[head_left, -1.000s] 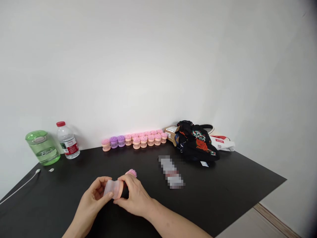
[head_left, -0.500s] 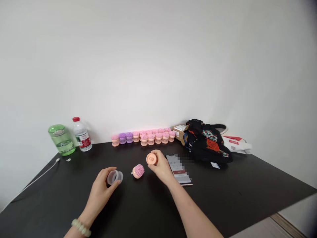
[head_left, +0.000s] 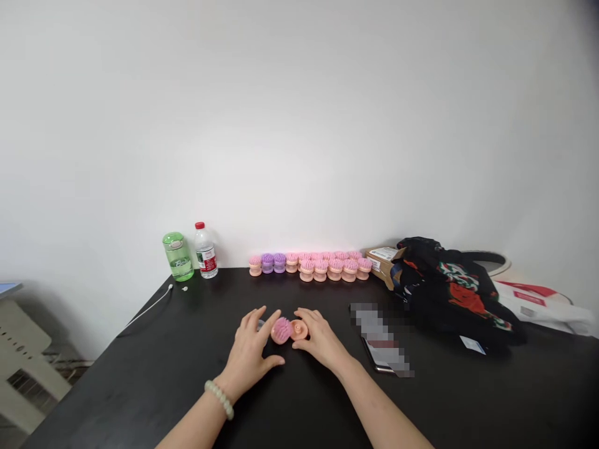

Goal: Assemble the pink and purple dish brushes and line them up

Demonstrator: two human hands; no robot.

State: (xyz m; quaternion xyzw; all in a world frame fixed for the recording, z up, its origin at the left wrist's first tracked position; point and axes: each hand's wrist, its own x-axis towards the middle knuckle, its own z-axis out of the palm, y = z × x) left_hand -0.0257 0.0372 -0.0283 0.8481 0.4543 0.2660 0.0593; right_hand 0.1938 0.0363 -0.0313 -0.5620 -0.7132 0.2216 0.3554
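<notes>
My left hand (head_left: 249, 350) is open over the black table (head_left: 322, 399), fingers spread and the thumb reaching out below a pink-bristled brush head (head_left: 281, 330). Its index fingertip comes close to the bristles; I cannot tell whether it touches them. A translucent cup (head_left: 261, 325) shows just behind these fingers, mostly hidden, so its contact with them is unclear. My right hand (head_left: 309, 332) grasps a round peach base (head_left: 299, 330) between thumb and fingers, its inner side with a central knob facing me. The base sits immediately to the right of the brush head, their edges meeting in my view. A pale beaded bracelet (head_left: 219, 399) circles my left wrist.

Along the white wall (head_left: 299, 125), a cluster of assembled scalp brushes (head_left: 334, 269) stands upright, mostly pink on peach bases, with two purple brushes (head_left: 273, 263) near its left end. Farther left stand a clear water bottle (head_left: 206, 252) with a red cap and a green tumbler (head_left: 178, 257); a white cable (head_left: 148, 308) and a small white piece (head_left: 185, 289) lie in front of them.

To the right of my hands lies a phone (head_left: 384, 368), its screen partly pixelated. Beyond it, a cardboard box (head_left: 381, 265) lies against a black embroidered bag (head_left: 452, 293), with a red-and-white bag (head_left: 538, 305) beside that.
</notes>
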